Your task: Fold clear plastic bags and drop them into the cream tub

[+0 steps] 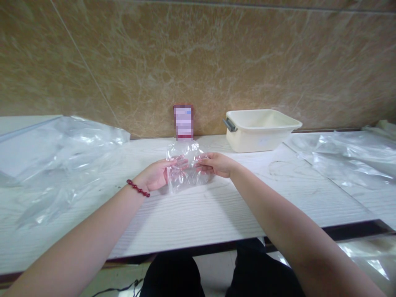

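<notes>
The left forearm [83,231] and right forearm [287,218] lie nearest the camera, entering from the lower corners and converging above the bench [192,222]. The fingers [204,161] of both hands are closed on a clear plastic bag [189,181], the left hand [157,175] at its left side and the right hand [218,164] at its right. Whether any fingertips are inside the bag cannot be told. The bag is between the hands, over the middle of the bench; contact of its lower edge with the bench is unclear.

Risk: the thin, slick film may slip if grip pressure is light, or stretch and tear if the hands pull apart unevenly. Forward travel may knock the phone [185,119], which stands upright near the wall [185,53] just beyond the bag. A wide rightward sweep may strike the cream tub [262,136].

Pose: both wrists are roughly level, with the hands turned inward. A red bracelet [138,188] circles the left wrist.
</notes>
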Motion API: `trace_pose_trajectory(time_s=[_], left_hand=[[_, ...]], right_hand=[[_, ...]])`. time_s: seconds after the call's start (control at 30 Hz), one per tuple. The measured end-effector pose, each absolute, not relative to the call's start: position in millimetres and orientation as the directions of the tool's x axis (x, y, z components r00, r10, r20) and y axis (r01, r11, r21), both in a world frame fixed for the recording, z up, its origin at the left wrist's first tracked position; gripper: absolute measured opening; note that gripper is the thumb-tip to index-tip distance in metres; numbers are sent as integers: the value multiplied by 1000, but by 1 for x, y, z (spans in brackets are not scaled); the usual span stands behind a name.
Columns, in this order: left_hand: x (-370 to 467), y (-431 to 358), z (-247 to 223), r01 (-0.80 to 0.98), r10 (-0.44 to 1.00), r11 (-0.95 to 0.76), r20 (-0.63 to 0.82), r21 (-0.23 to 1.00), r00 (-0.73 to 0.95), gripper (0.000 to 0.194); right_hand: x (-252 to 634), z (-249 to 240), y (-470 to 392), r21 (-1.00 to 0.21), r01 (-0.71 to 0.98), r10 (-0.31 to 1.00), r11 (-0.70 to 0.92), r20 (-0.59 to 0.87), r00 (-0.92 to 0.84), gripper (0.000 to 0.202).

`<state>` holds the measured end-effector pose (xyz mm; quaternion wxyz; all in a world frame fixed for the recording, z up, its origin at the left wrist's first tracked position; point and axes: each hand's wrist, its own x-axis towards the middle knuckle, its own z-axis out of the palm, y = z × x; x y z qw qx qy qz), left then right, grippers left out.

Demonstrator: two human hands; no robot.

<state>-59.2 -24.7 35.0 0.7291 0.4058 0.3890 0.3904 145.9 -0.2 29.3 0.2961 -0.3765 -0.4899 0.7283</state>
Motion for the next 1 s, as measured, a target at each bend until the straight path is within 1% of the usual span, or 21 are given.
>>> trace_pose_trajectory(time_s=[0.1,0.17,0.27,0.37,0.53,0.6,0.7,0.77,0.9,0.97,1.0], left_hand=[[-60,-25,35,-212,894,322,-223,923,389,32],[-61,-25,34,-190,899,302,-213,934,383,33],[-62,-24,32,-208,899,295,-197,933,392,37],[-61,-23,31,-247,899,309,-198,918,390,37],[-58,-22,29,-311,934,280,-183,908,306,21],[-57,-21,28,-325,940,264,-167,908,297,16],[-59,-21,25,-350,937,238,-119,906,329,13],[-62,-22,26,-367,919,241,-90,898,383,15],[-66,-25,32,-433,851,293,-26,853,525,21],[-66,-27,36,-477,834,327,-12,816,551,17],[-66,-27,37,-496,835,341,-15,799,551,18]], right_hand=[[145,30,-1,-947,-46,828,-317,-253,-500,12],[145,29,-1,-957,-52,838,-285,-222,-498,15],[145,29,0,-964,-82,853,-255,-184,-489,18],[145,30,0,-959,-112,865,-262,-182,-468,19],[145,30,2,-948,-180,875,-261,-154,-458,16],[145,29,3,-945,-202,878,-257,-141,-458,13],[145,28,3,-947,-213,877,-242,-120,-464,7],[146,28,3,-951,-214,883,-224,-105,-457,4],[147,29,4,-953,-237,903,-188,-72,-424,7],[147,29,4,-953,-253,912,-168,-53,-406,8],[147,29,4,-953,-257,916,-160,-47,-398,9]])
